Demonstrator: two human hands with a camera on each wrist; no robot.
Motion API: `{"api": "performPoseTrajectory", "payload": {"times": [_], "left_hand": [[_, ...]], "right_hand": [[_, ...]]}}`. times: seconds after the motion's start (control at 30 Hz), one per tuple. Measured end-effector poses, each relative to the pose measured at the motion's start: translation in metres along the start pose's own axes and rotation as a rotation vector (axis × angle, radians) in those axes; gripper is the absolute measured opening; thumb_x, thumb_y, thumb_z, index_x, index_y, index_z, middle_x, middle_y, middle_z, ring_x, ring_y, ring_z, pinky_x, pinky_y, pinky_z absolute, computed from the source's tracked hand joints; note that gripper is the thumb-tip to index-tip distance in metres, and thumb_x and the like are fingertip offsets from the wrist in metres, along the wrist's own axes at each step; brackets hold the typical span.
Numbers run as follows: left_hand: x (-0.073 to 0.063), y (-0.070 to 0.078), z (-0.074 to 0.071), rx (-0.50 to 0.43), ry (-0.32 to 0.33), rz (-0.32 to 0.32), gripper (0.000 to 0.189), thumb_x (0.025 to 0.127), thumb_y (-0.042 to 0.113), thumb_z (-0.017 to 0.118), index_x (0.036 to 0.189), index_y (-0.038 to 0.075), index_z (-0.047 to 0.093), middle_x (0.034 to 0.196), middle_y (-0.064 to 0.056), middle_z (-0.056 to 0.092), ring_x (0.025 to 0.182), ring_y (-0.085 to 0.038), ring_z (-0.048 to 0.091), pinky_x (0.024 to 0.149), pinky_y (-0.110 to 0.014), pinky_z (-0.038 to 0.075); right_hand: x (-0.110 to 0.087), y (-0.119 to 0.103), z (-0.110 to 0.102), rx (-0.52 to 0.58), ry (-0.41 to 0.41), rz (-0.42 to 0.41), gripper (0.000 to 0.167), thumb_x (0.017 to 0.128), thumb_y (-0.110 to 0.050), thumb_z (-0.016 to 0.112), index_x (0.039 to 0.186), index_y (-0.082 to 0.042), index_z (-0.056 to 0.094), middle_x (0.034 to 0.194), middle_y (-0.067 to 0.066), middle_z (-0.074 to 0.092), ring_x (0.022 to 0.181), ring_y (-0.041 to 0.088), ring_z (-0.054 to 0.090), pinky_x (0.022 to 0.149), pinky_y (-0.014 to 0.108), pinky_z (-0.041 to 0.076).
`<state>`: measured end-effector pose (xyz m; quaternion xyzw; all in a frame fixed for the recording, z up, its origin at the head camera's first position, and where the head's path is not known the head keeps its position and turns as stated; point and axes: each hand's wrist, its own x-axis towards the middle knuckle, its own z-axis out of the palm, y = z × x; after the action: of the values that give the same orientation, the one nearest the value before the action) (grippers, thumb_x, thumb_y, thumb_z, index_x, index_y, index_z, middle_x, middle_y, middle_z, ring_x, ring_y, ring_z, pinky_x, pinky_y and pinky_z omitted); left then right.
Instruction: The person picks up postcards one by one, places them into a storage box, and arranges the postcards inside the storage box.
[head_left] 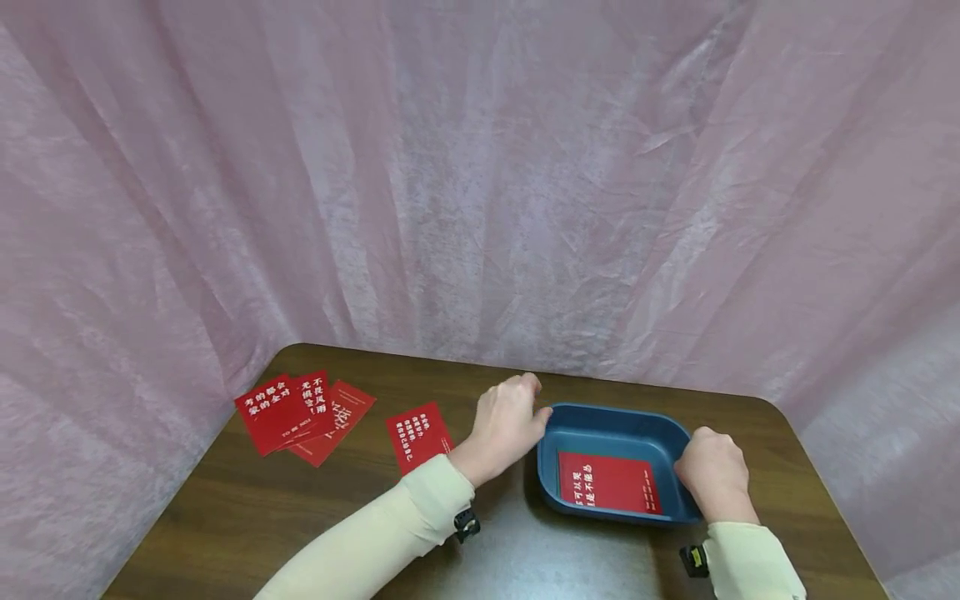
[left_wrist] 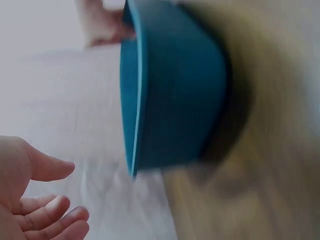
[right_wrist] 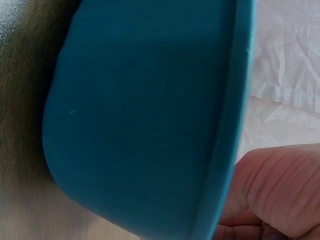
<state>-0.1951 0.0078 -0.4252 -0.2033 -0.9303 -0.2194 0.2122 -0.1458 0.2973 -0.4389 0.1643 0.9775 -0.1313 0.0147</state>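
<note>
A blue rectangular tray [head_left: 611, 432] stands on the table with a red card [head_left: 615, 483] printed in white lying inside. My right hand [head_left: 716, 471] grips the tray's right end; in the right wrist view the thumb [right_wrist: 285, 185] bends over the rim of the blue tray [right_wrist: 140, 115]. Near the tray's left end is my left hand [head_left: 508, 425]. The left wrist view shows that left hand [left_wrist: 40, 200] apart from the tray [left_wrist: 180, 90], thumb and fingers spread, holding nothing. Beyond the left forearm lies another red card [head_left: 418, 433], partly covered by the sleeve.
Several overlapping red cards [head_left: 288, 412] lie at the table's far left. The brown wooden table [head_left: 225, 500] has rounded back corners. Pink curtains [head_left: 480, 183] hang close behind it and along both sides.
</note>
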Motion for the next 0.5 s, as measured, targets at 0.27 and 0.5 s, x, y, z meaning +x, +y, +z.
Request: {"api": "performPoseTrajectory", "payload": {"times": [0.27,0.5], "left_hand": [[0.016,-0.065,-0.024,-0.028,0.001,-0.145,0.07,0.06,0.028,0.087,0.118,0.013,0.049,0.101,-0.004,0.058,0.096,-0.024,0.056,0.078,-0.038,0.049],[0.015,-0.116,-0.025,0.0,-0.139,-0.243,0.106,0.047,0.027,0.094,0.133,0.011,0.035,0.12,-0.009,0.046,0.112,-0.031,0.044,0.086,-0.044,0.04]], "right_hand": [[-0.001,0.001,0.0,0.003,0.004,-0.002,0.022,0.074,-0.008,0.061,0.083,0.012,0.058,0.072,0.028,0.059,0.058,0.034,0.057,0.048,0.047,0.049],[-0.001,0.003,-0.001,-0.002,0.028,-0.001,0.023,0.074,-0.008,0.06,0.084,0.012,0.058,0.074,0.03,0.06,0.059,0.036,0.057,0.048,0.047,0.048]]}}
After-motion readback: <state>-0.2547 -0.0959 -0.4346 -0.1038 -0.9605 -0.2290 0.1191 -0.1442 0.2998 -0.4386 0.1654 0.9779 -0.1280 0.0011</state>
